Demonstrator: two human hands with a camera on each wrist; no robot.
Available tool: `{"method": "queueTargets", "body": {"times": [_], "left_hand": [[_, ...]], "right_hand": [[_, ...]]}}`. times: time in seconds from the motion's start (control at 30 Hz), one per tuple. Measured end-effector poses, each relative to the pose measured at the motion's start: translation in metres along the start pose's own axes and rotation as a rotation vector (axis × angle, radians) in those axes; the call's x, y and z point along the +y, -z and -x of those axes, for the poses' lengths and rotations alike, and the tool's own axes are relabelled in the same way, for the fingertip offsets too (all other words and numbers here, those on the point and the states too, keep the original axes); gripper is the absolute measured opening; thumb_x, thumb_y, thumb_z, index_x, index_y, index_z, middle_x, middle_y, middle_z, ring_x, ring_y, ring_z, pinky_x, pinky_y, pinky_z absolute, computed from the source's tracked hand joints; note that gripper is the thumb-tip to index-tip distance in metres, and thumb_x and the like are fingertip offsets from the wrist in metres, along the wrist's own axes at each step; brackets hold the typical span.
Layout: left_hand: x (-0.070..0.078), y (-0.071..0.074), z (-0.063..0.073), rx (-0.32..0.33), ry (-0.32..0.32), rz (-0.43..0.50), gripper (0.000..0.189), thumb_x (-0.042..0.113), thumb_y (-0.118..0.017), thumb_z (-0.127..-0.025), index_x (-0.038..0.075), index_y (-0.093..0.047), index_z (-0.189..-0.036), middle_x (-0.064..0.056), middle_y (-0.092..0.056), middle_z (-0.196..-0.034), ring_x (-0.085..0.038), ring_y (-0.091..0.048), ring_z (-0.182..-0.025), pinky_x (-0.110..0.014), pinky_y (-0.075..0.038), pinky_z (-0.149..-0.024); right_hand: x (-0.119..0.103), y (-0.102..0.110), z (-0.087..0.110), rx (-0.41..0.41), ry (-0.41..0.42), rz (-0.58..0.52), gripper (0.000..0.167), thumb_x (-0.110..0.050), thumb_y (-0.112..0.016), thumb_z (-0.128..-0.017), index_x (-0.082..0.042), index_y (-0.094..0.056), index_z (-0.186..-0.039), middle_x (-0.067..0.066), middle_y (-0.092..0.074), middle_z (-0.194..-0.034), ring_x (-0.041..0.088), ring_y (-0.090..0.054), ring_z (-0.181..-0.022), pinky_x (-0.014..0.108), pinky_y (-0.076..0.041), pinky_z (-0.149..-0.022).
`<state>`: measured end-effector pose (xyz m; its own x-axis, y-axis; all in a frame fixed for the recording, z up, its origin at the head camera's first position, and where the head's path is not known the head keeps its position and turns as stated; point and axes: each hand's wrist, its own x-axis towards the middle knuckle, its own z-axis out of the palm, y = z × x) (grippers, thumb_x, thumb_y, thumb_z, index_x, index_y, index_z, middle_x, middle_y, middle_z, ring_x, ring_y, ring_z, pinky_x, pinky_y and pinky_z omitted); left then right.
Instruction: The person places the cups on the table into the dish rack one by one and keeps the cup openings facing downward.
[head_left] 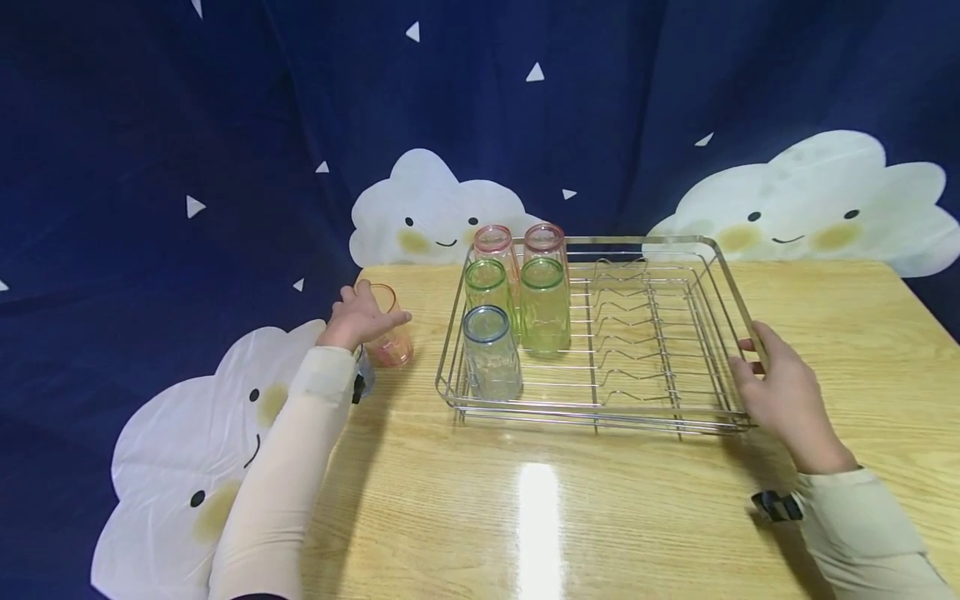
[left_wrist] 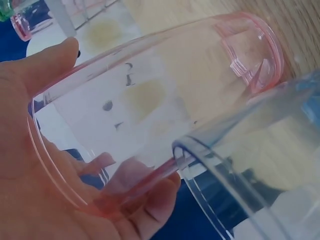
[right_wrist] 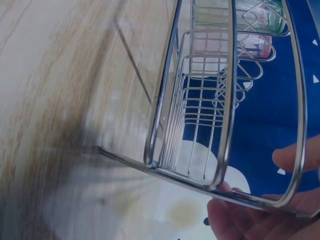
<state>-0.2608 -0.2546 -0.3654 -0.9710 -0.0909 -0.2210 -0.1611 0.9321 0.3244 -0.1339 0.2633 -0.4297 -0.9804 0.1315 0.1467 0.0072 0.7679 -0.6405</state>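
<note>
At the left of the table, my left hand (head_left: 356, 319) grips a clear pink glass (head_left: 392, 346) near its rim. In the left wrist view, the thumb lies along one side of the glass and fingers curl round the other. A clear blue glass (left_wrist: 250, 165) stands close beside it, partly hidden by my wrist in the head view. My right hand (head_left: 783, 392) holds the right rim of a metal wire dish rack (head_left: 630, 240). Inside the rack's left part stand a blue glass (head_left: 491, 367), two green glasses (head_left: 545, 317) and two pink glasses (head_left: 495, 254), seemingly upside down.
Wavy wire dividers (head_left: 622, 342) fill the middle and right of the rack. The rack sits on a wooden table (head_left: 450, 500), whose left edge runs beneath my left arm. A dark blue curtain (head_left: 480, 100) with clouds hangs behind and to the left.
</note>
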Motion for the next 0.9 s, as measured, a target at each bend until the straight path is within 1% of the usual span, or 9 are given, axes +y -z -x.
{"method": "queueTargets", "body": {"times": [0.1, 0.23, 0.3, 0.33, 0.4, 0.53, 0.7, 0.83, 0.9], "left_hand": [[-0.0004, -0.0008, -0.0003, 0.001, 0.002, 0.003, 0.104, 0.058, -0.061, -0.088, 0.001, -0.007, -0.157, -0.032, -0.018, -0.155, -0.055, -0.029, -0.138, -0.067, -0.031, -0.111], [-0.0007, -0.0011, -0.0007, 0.005, -0.003, 0.0, 0.104, 0.057, -0.061, -0.088, 0.0, -0.008, -0.157, -0.032, -0.018, -0.154, -0.055, -0.029, -0.138, -0.066, -0.031, -0.111], [-0.0003, -0.0006, -0.0005, 0.012, -0.008, -0.003, 0.103, 0.057, -0.061, -0.088, 0.0, -0.008, -0.157, -0.033, -0.019, -0.154, -0.055, -0.03, -0.137, -0.067, -0.032, -0.11], [-0.0005, -0.0003, -0.0005, 0.017, -0.011, -0.001, 0.104, 0.057, -0.061, -0.088, 0.0, -0.009, -0.156, -0.033, -0.02, -0.154, -0.055, -0.031, -0.136, -0.067, -0.032, -0.11], [-0.0015, 0.0003, 0.0, 0.033, -0.016, 0.009, 0.104, 0.057, -0.063, -0.087, -0.001, -0.011, -0.156, -0.033, -0.022, -0.153, -0.055, -0.033, -0.136, -0.067, -0.033, -0.109], [-0.0054, 0.0003, 0.0007, 0.077, -0.024, 0.047, 0.105, 0.058, -0.065, -0.085, -0.001, -0.013, -0.156, -0.034, -0.026, -0.152, -0.056, -0.035, -0.134, -0.066, -0.034, -0.109], [-0.0066, 0.0023, 0.0019, 0.13, -0.047, 0.069, 0.105, 0.059, -0.064, -0.085, 0.001, -0.014, -0.157, -0.034, -0.029, -0.151, -0.057, -0.038, -0.132, -0.065, -0.036, -0.108], [-0.0019, 0.0053, 0.0043, 0.174, -0.067, 0.07, 0.103, 0.061, -0.064, -0.084, 0.001, -0.019, -0.155, -0.033, -0.033, -0.148, -0.056, -0.043, -0.128, -0.064, -0.039, -0.105], [0.0011, 0.0069, 0.0062, 0.202, -0.075, 0.073, 0.1, 0.061, -0.064, -0.084, 0.002, -0.024, -0.154, -0.032, -0.036, -0.146, -0.055, -0.046, -0.125, -0.063, -0.041, -0.103]], "right_hand": [[-0.0006, 0.0003, -0.0001, -0.003, 0.003, 0.0, 0.064, -0.016, -0.046, -0.102, 0.005, -0.017, -0.155, 0.034, -0.051, -0.137, 0.051, -0.059, -0.108, 0.044, -0.053, -0.07], [-0.001, 0.0009, -0.0001, -0.004, 0.007, -0.001, 0.064, -0.016, -0.046, -0.102, 0.006, -0.018, -0.155, 0.034, -0.051, -0.136, 0.05, -0.059, -0.107, 0.035, -0.049, -0.069], [-0.0012, 0.0011, -0.0001, -0.004, 0.011, -0.001, 0.064, -0.016, -0.046, -0.102, 0.006, -0.018, -0.155, 0.034, -0.051, -0.136, 0.05, -0.059, -0.107, 0.035, -0.049, -0.069], [-0.0013, 0.0011, -0.0001, -0.003, 0.012, -0.002, 0.064, -0.015, -0.046, -0.102, 0.006, -0.018, -0.155, 0.034, -0.051, -0.136, 0.05, -0.059, -0.107, 0.034, -0.049, -0.068], [-0.0016, 0.0011, -0.0004, -0.001, 0.015, -0.002, 0.063, -0.015, -0.047, -0.102, 0.006, -0.018, -0.155, 0.033, -0.051, -0.136, 0.05, -0.06, -0.107, 0.029, -0.046, -0.067], [-0.0022, 0.0005, -0.001, -0.004, 0.015, -0.006, 0.064, -0.015, -0.047, -0.102, 0.005, -0.018, -0.155, 0.034, -0.051, -0.136, 0.049, -0.06, -0.107, 0.025, -0.045, -0.065], [-0.002, 0.0003, -0.0004, -0.001, 0.017, -0.001, 0.064, -0.015, -0.047, -0.102, 0.006, -0.018, -0.155, 0.034, -0.052, -0.135, 0.049, -0.06, -0.105, 0.024, -0.045, -0.065], [-0.0013, 0.0007, -0.0002, 0.005, 0.017, 0.003, 0.064, -0.015, -0.047, -0.102, 0.006, -0.018, -0.155, 0.034, -0.052, -0.135, 0.049, -0.06, -0.105, 0.026, -0.045, -0.066], [-0.0009, 0.0007, -0.0005, 0.005, 0.015, 0.003, 0.064, -0.016, -0.047, -0.102, 0.005, -0.018, -0.155, 0.034, -0.052, -0.136, 0.049, -0.06, -0.106, 0.029, -0.047, -0.067]]}}
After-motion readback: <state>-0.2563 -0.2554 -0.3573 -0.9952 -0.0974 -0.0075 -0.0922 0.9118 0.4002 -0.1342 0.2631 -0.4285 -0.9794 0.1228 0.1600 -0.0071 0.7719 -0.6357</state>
